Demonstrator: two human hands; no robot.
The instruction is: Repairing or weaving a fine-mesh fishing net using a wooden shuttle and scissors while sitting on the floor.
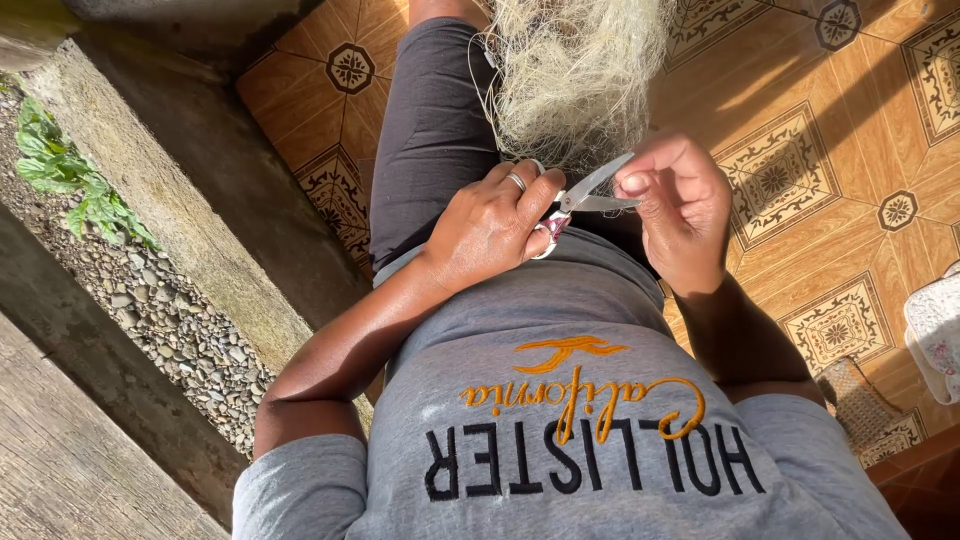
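Left hand [490, 225] grips open scissors [585, 195] by the handles; right hand [675, 205] fingers pinch a thin strand from the pale fishing net [575, 70] on the lap.

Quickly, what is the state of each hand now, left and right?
Left hand: closed on the scissors, blades open.
Right hand: fingers pinched together at the blade tips; too small to tell what it holds.

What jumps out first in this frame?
The small scissors at centre, blades open, held in the left hand, which wears a ring; the right hand pinches something too fine to see beside the blade tips. Just above them, a pale tangled mass of fine netting lies over the person's lap. Sunlit patterned floor tiles fill the right side.
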